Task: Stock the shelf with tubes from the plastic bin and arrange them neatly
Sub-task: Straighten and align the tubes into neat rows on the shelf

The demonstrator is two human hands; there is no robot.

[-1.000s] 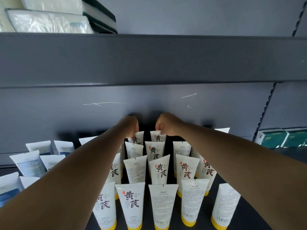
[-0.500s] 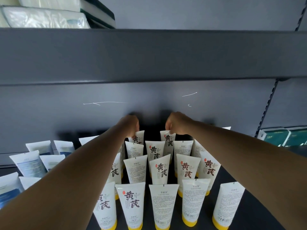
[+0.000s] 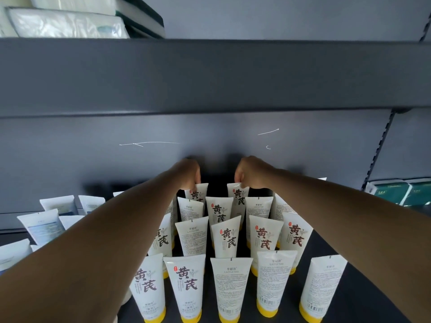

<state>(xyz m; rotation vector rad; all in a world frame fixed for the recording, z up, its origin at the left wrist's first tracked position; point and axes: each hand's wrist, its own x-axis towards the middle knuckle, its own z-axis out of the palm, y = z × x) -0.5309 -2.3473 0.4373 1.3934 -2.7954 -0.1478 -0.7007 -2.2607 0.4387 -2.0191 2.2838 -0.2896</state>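
A dark grey metal shelf (image 3: 349, 299) runs deep under the board above it, and its floor is already crowded with white tubes standing on their yellow caps in rough rows, some showing the brown lettering, some turned to the fine print. Off to the left stands a separate cluster of pale blue-labelled tubes (image 3: 43, 226), and green boxes (image 3: 394, 193) sit in the next bay on the right. The plastic bin is nowhere in view.

Both bare arms reach to the very back row. The left hand (image 3: 189, 172) is closed on the crimped top of the back-left tube (image 3: 197, 194); the right hand (image 3: 250, 171) pinches the top seam of the back-right tube (image 3: 238, 197), with a dark gap between the two tubes.

These look light and soft-walled, with a glossy skin that may slip, and top-heavy on a small cap, so a nudge could set neighbours toppling. The flat crimp is the stiffest place to take hold, and it keeps knuckles clear of the rows in front.
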